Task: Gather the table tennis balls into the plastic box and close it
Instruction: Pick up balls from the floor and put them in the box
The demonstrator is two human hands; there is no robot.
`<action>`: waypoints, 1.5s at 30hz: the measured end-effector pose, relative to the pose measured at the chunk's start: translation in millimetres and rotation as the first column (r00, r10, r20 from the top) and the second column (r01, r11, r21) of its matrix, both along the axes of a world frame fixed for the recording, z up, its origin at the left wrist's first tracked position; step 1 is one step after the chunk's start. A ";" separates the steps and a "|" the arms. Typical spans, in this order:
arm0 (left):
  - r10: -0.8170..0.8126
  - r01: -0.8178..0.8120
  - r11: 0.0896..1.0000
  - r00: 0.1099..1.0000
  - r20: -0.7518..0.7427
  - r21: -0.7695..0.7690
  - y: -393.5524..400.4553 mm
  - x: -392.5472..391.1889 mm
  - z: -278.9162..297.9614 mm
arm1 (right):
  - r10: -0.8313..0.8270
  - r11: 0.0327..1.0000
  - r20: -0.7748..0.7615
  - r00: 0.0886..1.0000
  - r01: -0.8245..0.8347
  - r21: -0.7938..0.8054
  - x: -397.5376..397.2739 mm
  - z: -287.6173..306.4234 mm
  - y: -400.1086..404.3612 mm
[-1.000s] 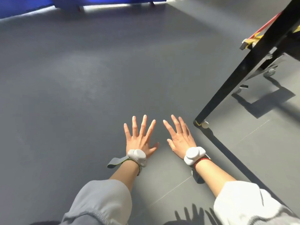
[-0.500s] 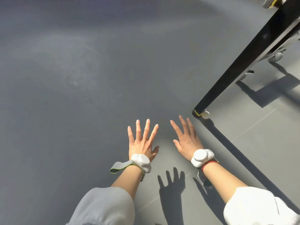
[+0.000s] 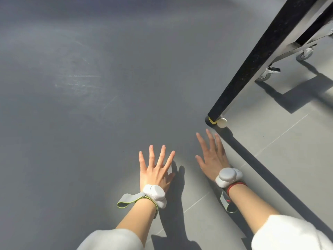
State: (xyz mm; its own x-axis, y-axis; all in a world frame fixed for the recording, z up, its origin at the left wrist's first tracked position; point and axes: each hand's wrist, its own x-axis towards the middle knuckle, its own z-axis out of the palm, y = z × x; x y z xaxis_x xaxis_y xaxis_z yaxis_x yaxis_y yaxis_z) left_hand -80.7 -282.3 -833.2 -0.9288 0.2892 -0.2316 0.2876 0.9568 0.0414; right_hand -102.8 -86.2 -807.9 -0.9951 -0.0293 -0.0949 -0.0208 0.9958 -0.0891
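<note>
A white table tennis ball (image 3: pixel 221 122) lies on the grey floor against the foot of a black table leg (image 3: pixel 255 60). My right hand (image 3: pixel 211 156) is stretched out flat with fingers spread, its fingertips a short way below and left of the ball. My left hand (image 3: pixel 155 168) is also held flat with fingers spread, further left and nearer to me. Neither hand holds anything. Both wrists carry white sensor bands. No plastic box is in view.
The black table frame (image 3: pixel 306 38) with castor wheels (image 3: pixel 305 53) stands at the upper right and casts long shadows over the floor. Grey floor (image 3: pixel 81 105) stretches to the left and ahead.
The view has tilted down and drawn closer to the table leg and ball. Both hands stay spread; the right hand has moved nearer the ball.
</note>
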 end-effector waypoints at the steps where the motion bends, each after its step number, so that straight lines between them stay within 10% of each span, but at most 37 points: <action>1: -0.002 0.002 1.000 1.000 0.005 0.005 4.8 -1.1 -1.3 | -0.022 1.000 -0.002 1.000 0.022 0.005 -1.0 -2.8 4.8; 17: 0.027 -0.012 0.998 0.975 0.222 -0.066 30.3 -1.6 -12.4 | -0.448 0.877 -0.025 0.894 0.434 -0.207 -55.4 -12.6 47.2; 37: -0.005 0.123 0.957 0.912 0.410 -0.262 38.2 -18.8 -5.6 | -0.458 0.840 0.192 0.868 0.493 -0.226 -99.0 -27.3 74.3; 45: -0.007 0.113 0.960 0.924 0.381 -0.257 38.9 -19.0 -5.3 | -0.378 0.916 0.055 0.924 0.382 -0.123 -81.8 -20.6 61.6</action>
